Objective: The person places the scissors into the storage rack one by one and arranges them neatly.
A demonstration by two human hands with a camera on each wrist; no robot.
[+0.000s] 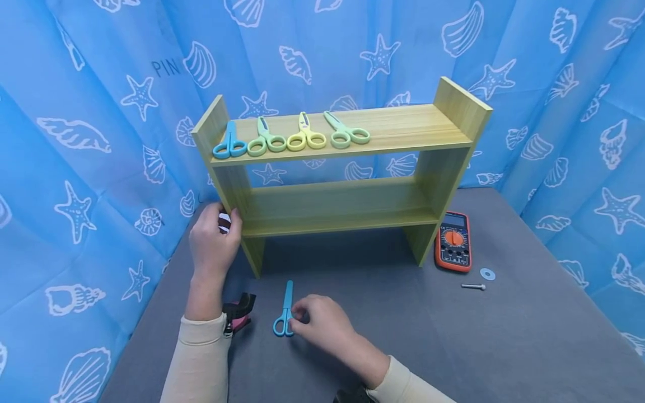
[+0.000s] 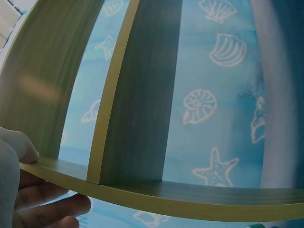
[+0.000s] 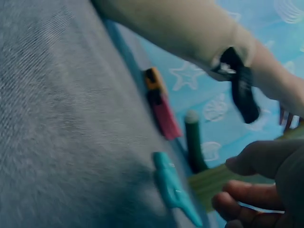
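Observation:
A wooden two-tier shelf [image 1: 332, 226] stands on the grey table. My left hand [image 1: 214, 238] grips its left side panel, the thumb on the inner side and the fingers outside, as the left wrist view shows. Blue scissors [image 1: 288, 305] lie on the table before the shelf, blades pointing at it. Close over their handles is my right hand [image 1: 322, 323], fingers loosely bent; in the right wrist view thumb and fingers are apart, with nothing between them. On the top board lie blue scissors [image 1: 230, 146], green scissors [image 1: 264, 140], yellow scissors [image 1: 304, 137] and light green scissors [image 1: 345, 134].
Right of the shelf lie an orange-framed multimeter [image 1: 453, 243], a washer [image 1: 487, 273] and a bolt [image 1: 473, 286]. A red item [image 1: 241, 323] is partly hidden by my left wrist. A dark-and-white object [image 1: 224, 223] shows behind my left hand. Blue shell-patterned curtains [image 1: 297, 67] surround the table.

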